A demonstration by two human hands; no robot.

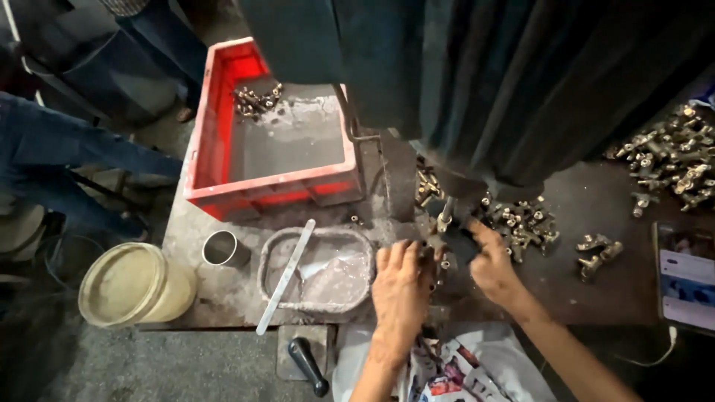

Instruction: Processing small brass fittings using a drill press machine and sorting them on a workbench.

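**Fingers at the small brass part under the machine**

Fingers (402,257) of the left hand (401,294) are curled over a small brass part (445,264) in the middle of the frame, a bit right of center. They press down around it, but how tight they grip cannot be told. The right hand (491,268) sits just beside it, its fingers bent and touching a dark piece at the foot of the machine (477,82). That hand looks partly closed, and what it holds is too dark to tell. A thin metal spindle (445,216) points down right above the small part.

Just right of the hands lies a little pile of brass fittings (521,223). Two more fittings (598,251) lie alone farther right, and a bigger heap (670,160) fills the upper right. A phone (687,286) lies at the right edge.

Left of the hands, a grey oval tray (272,257) sits on the tabletop (223,298), with a flat metal strip (287,275) across it. A small steel cup (222,248) is beside it. A red crate (216,149) sits in the upper left, with a few fittings inside. A cream tub (134,284) stands at the lower left.
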